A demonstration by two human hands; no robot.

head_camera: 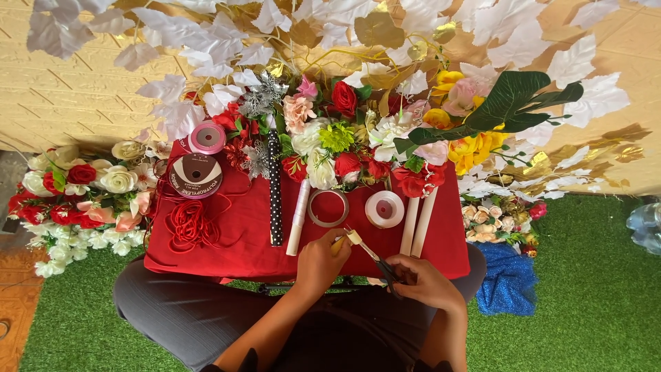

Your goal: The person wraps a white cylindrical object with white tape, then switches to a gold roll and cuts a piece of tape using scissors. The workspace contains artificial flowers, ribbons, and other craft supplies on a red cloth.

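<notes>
i see the left hand [318,263] closed around a small yellowish piece [338,243], holding it at the front edge of the red cloth [241,234]. the right hand [423,279] is closed on the dark handles of the scissors [377,262], and the blades point up and left, with the tips touching a pale bit [354,237] at the end of the piece. the two hands are near each other but not touching.

on the cloth, just behind the hands, lie a clear tape ring [328,208] and a white tape roll [384,209] side by side. left of them i see a white rolled stick [299,217] and a black dotted ribbon strip [275,193]. two pale sticks [418,222] lie to the right. further left there are a red cord bundle [189,224], a brown ribbon spool [195,175] and a pink spool [206,138]. artificial flowers [344,131] are stacked at the back edge of the cloth. green artificial grass [592,289] is under everything.
</notes>
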